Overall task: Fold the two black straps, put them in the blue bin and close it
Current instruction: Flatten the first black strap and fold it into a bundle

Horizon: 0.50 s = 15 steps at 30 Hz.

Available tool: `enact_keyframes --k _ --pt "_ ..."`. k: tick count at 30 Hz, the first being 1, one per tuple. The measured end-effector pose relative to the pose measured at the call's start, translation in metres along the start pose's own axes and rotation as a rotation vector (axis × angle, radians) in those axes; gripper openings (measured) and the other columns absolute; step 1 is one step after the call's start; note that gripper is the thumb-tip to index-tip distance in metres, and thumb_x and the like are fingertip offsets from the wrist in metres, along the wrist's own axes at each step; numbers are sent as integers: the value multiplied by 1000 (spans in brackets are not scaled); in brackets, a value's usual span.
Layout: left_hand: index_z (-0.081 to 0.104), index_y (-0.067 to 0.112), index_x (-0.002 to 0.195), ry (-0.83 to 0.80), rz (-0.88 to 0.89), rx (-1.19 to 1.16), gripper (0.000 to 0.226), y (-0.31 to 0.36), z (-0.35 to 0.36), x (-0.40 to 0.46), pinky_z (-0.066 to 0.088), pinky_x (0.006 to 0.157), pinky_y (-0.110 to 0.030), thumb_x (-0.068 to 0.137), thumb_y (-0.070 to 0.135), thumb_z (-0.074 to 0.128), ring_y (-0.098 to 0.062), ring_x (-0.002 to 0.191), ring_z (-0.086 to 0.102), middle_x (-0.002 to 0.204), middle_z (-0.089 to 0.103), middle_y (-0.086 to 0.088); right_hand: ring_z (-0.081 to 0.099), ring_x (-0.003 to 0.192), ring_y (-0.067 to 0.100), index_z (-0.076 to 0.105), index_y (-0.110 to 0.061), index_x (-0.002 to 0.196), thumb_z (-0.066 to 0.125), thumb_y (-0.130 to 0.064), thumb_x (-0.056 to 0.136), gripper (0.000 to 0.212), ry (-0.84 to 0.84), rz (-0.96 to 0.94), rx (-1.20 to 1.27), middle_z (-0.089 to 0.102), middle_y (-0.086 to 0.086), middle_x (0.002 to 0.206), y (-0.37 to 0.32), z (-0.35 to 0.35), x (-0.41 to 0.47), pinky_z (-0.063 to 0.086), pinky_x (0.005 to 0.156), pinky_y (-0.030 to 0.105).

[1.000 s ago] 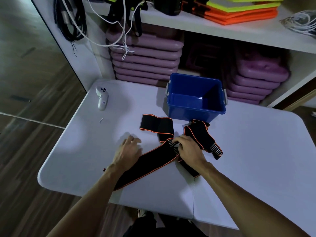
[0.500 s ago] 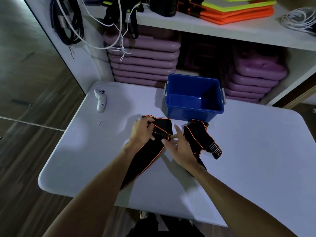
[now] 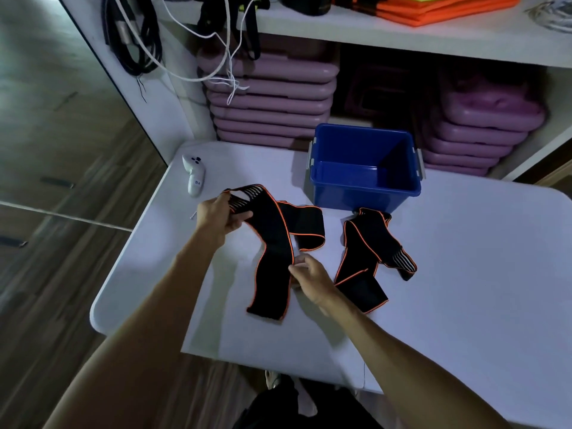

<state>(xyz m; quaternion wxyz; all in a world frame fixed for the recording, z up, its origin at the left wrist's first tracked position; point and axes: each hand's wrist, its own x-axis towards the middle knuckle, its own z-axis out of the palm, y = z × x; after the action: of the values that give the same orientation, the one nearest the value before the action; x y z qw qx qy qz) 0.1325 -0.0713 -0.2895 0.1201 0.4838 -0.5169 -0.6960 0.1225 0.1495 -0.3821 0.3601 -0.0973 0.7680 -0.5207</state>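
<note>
Two black straps with orange edging lie on the white table [image 3: 464, 274]. My left hand [image 3: 216, 216] grips the striped end of the left strap [image 3: 274, 243], lifted off the table at the left. My right hand [image 3: 309, 278] pinches that strap's orange edge near its middle. Its lower end rests flat on the table. The second strap [image 3: 368, 252] lies crumpled to the right, untouched, just in front of the blue bin [image 3: 365, 190]. The bin stands without a lid at the table's back; nothing is visible inside it.
A white controller [image 3: 194, 174] lies at the table's back left, with a small screw [image 3: 193, 215] near it. Behind the table, shelves hold stacked purple cases [image 3: 269, 97], hanging cables and orange-yellow items. No bin lid is in view.
My left hand has lifted the striped end of the strap further left and up. My right hand has slid down to pinch its edge, and the strap now hangs bent between both hands.
</note>
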Motion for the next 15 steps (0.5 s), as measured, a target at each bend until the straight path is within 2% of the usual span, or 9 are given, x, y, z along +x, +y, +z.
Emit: enact_keyframes --k 3,6,8,10,12,13,15 --pt "52 6 95 88 -57 -30 19 -8 -25 17 50 38 -21 98 24 46 -20 45 68 85 66 -15 61 90 17 56 -16 112 50 -21 96 18 70 -17 -90 65 8 104 -4 -10 -2 45 75 22" --pt "50 -1 105 141 -63 1 20 -32 -49 32 52 38 -24 98 18 49 -20 42 67 95 63 -25 51 62 16 54 -21 112 44 -18 100 16 84 -95 -227 65 18 89 -2 -18 -1 41 58 23" --pt "52 -6 113 131 -33 19 24 -48 -61 36 58 48 -25 94 8 55 -16 45 67 93 64 -24 47 61 8 52 -23 119 42 -16 101 21 65 -148 -291 59 5 84 0 -18 -1 39 58 15" --pt "48 -1 127 72 44 77 41 -60 -67 38 58 67 -29 89 6 63 -15 63 69 102 63 -19 52 85 2 49 -22 129 45 -14 100 30 27 -210 -350 54 -6 97 7 -15 -2 43 80 17" --pt "45 11 134 40 206 268 52 -69 -67 31 52 82 -35 87 8 66 -19 91 64 125 53 -9 50 114 12 45 -24 136 50 -20 97 39 3 -273 -457 53 -2 120 17 -12 -4 42 100 29" --pt "47 15 133 44 328 367 49 -74 -66 26 50 87 -35 87 9 64 -20 98 62 129 48 -5 48 121 16 44 -24 137 51 -28 96 42 0 -314 -548 52 0 128 21 -12 -5 41 104 34" --pt "54 14 128 30 600 578 41 -91 -61 15 47 96 -35 87 13 59 -27 109 60 129 49 -7 50 119 22 46 -23 137 47 -44 92 49 4 -408 -776 53 3 128 28 -14 -8 43 102 42"
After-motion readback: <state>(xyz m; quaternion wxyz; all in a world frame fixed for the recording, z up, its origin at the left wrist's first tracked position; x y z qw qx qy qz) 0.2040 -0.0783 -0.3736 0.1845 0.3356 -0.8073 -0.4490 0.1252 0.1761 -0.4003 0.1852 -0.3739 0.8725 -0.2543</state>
